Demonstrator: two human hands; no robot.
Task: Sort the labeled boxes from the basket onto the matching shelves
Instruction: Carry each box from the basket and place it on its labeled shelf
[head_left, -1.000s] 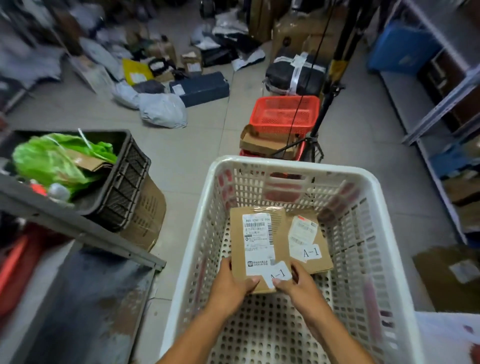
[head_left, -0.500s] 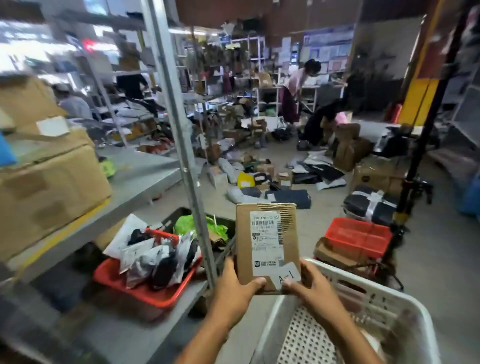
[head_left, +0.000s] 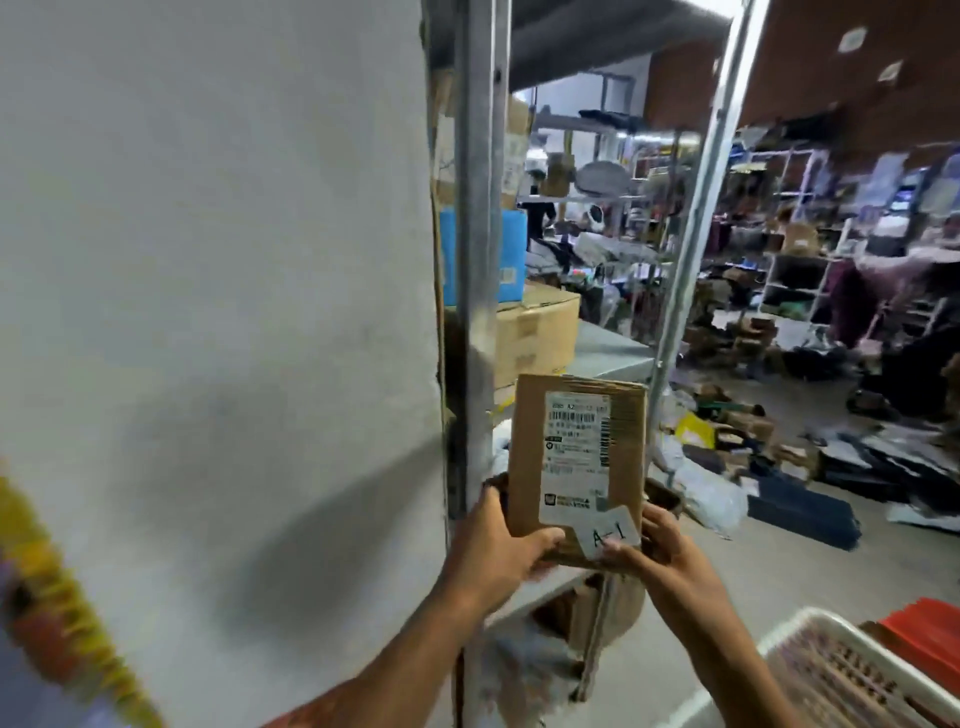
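Note:
A flat brown cardboard box (head_left: 530, 457) with a white shipping label and a small tag reading A-1 is held upright in front of me. My left hand (head_left: 493, 551) grips its lower left corner, thumb across the front. Its lower right corner is held by my right hand (head_left: 670, 561), fingers near the A-1 tag. The white plastic basket (head_left: 810, 644) shows only its rim at the bottom right. A metal shelf upright (head_left: 478, 260) stands just behind the box, and a grey shelf board (head_left: 608, 353) lies beyond it.
A large pale grey wall (head_left: 218, 312) fills the left half. Brown cartons (head_left: 535, 332) and a blue box (head_left: 511, 254) sit on the shelf. A second slanted metal post (head_left: 691, 249) rises to the right. Parcels and bags litter the floor (head_left: 779, 467). A red crate (head_left: 924, 634) sits at the lower right.
The box left the basket and rose in both hands. My view swung up and to the left, from the basket to the shelf upright and the grey wall.

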